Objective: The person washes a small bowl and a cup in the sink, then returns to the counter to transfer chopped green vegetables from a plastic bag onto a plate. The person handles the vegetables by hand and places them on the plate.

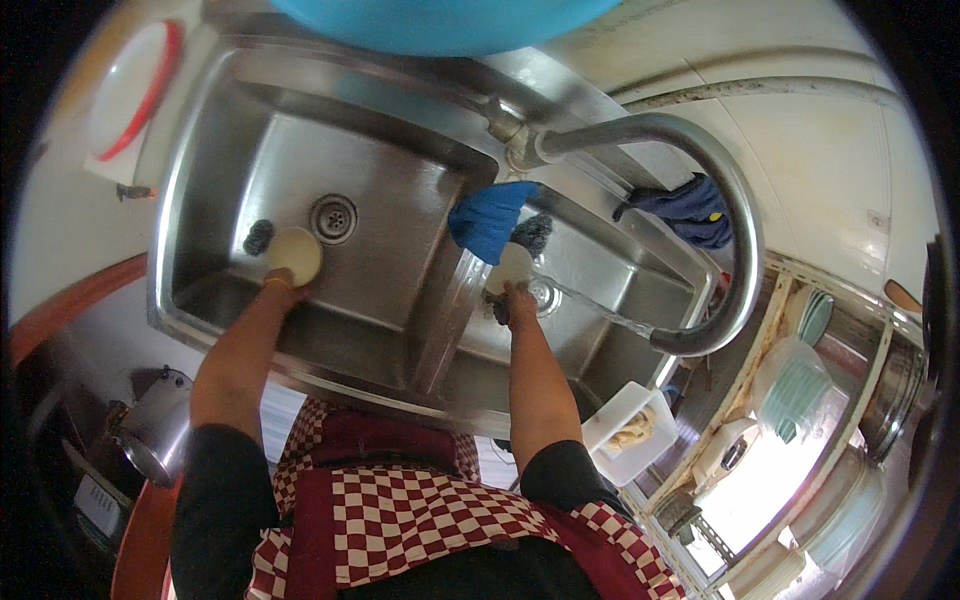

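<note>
My left hand [283, 280] grips the near rim of a round cream-coloured dish [296, 256] in the left basin of a steel double sink [360, 277]. A dark scouring pad [259, 238] lies beside that dish, left of the drain [334, 218]. Over the right basin, my right hand [519, 304] holds a pale round dish [510, 268]. A blue cloth [491, 219] hangs over the divider, next to that dish. Another dark scouring pad [532, 234] sits just behind it. Water runs from the curved steel faucet [675, 341] towards the dish in my right hand.
Behind the sink is a blue basin [450, 22]. A dark blue cloth [686, 210] lies behind the faucet. At the right, a white container [634, 435] and a rack [757, 352] holding stacked dishes stand. A metal pot [159, 427] is at the lower left.
</note>
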The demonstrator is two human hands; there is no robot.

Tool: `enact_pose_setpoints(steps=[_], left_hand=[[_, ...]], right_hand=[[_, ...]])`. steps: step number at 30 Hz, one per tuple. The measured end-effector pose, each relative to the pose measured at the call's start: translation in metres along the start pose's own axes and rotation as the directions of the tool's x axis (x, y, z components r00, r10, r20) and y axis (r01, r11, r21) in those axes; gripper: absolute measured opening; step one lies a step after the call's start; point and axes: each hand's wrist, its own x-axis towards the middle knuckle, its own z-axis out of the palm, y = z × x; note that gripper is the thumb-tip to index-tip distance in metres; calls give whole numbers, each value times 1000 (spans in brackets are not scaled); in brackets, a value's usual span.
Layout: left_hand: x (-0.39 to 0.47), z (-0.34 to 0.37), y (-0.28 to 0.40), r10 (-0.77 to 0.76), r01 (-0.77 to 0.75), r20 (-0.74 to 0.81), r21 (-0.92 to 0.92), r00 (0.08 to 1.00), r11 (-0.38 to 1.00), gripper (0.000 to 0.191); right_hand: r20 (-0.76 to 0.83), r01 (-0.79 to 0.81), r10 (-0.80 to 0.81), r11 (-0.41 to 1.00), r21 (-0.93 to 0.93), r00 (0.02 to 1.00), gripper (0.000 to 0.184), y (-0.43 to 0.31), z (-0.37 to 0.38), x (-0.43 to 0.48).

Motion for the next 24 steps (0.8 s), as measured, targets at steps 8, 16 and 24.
enact_pose_setpoints(steps=[8, 16, 24], left_hand=[[-59, 57, -17, 134, -121, -248, 66, 959, 990, 57], [-242, 195, -16, 913, -915, 203, 275, 355, 295, 40], [-349, 262, 37, 728, -785, 451, -90, 517, 613, 68]], right_hand=[[194, -258, 218, 326, 910, 957, 61, -21, 7, -37], [815, -861, -307, -29, 508, 492, 41, -87, -105, -186], [269, -167, -127, 517, 840, 955, 35, -166, -197, -232]])
